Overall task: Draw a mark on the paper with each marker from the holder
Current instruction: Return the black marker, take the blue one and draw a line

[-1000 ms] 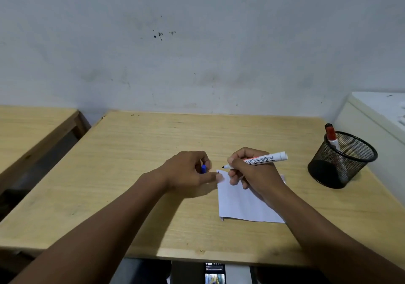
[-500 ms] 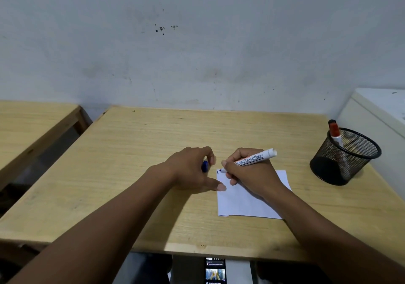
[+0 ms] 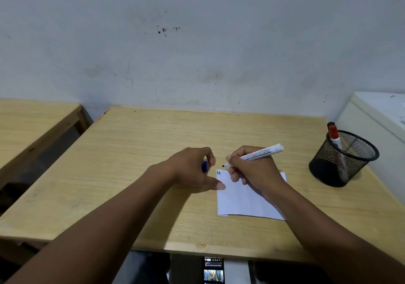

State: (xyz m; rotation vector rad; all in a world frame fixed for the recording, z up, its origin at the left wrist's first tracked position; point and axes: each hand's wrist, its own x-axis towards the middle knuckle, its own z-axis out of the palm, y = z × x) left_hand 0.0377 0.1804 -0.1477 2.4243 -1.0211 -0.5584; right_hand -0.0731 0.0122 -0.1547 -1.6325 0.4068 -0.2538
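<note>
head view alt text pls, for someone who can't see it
A person's right hand holds an uncapped white marker just above a white paper bearing two short dark marks, while the left hand holds a blue cap and touches the paper's edge. A black mesh holder containing a red-capped marker stands at right on the wooden table.

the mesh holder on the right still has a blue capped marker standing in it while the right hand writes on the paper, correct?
Not quite. In the head view the marker standing in the mesh holder has a red cap, not blue. The blue cap is in the left hand. The rest holds: the right hand writes on the paper.
</note>
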